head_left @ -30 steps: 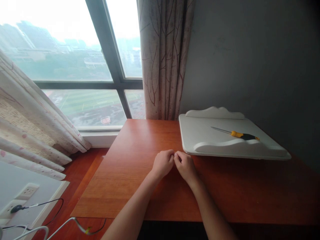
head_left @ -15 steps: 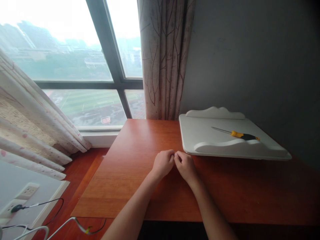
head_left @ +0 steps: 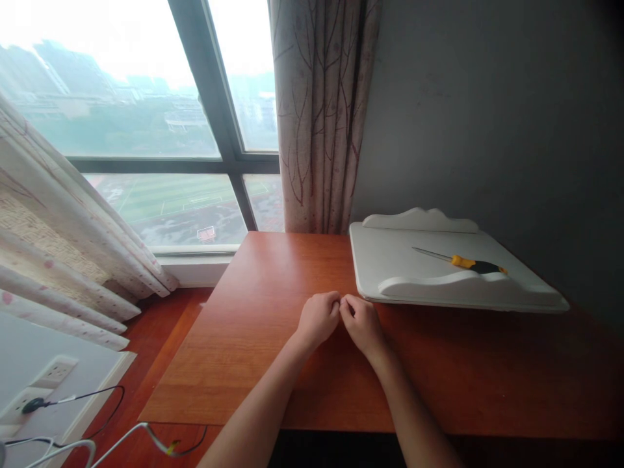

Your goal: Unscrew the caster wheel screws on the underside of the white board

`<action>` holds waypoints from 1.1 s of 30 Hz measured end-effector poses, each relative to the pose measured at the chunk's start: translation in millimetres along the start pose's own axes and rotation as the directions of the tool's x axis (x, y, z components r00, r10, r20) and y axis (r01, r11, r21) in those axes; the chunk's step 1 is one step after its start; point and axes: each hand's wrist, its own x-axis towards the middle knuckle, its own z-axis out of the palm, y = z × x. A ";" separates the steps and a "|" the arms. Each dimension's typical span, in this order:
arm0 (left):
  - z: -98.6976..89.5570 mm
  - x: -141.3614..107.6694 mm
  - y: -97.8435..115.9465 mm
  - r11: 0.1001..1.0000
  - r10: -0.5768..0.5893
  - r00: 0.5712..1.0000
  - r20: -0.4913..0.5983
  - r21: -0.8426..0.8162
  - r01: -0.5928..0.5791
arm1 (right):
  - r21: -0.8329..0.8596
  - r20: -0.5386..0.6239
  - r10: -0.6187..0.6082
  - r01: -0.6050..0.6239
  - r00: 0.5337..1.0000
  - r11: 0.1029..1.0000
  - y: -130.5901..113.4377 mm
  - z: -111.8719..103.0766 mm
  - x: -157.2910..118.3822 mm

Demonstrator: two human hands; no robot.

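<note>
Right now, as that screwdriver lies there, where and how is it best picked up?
I'd take the screwdriver by its thick yellow-and-black handle, the right hand coming down from above. The handle points right, on that hand's side, while the thin metal shaft points left. The wavy raised edge in front would likely hinder a low reach.

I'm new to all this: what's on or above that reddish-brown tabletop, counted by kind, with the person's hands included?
Hands: 2, left hand and right hand, both curled
White tray: 1
Screwdriver, yellow and black, lying on the tray: 1
Total: 4
</note>
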 end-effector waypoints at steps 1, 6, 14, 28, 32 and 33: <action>0.3 0.1 -0.3 1.000 0.002 1.000 -0.003 -0.002 -0.002 | 0.001 0.000 0.001 -0.001 1.000 1.000 0.2 0.2 -0.1; 0.8 0.1 -1.0 1.000 0.012 1.000 -0.012 -0.007 -0.012 | 0.005 -0.001 0.000 0.000 1.000 1.000 0.1 0.2 -0.2; -0.2 0.3 -1.1 1.000 0.012 1.000 -0.003 -0.006 -0.012 | 0.009 -0.001 -0.001 0.001 1.000 1.000 0.0 0.8 -0.1; -0.4 -0.7 0.4 1.000 0.002 1.000 -0.005 -0.004 -0.002 | 0.019 -0.007 0.001 -0.001 1.000 1.000 -1.6 0.3 0.9; -0.7 -0.7 1.0 1.000 0.003 1.000 -0.002 0.000 -0.003 | 0.017 -0.008 -0.001 0.001 1.000 1.000 -1.7 0.2 1.4; -0.8 -0.7 1.2 1.000 0.003 1.000 -0.002 0.001 -0.003 | 0.016 -0.009 -0.001 0.001 1.000 1.000 -1.9 0.0 1.4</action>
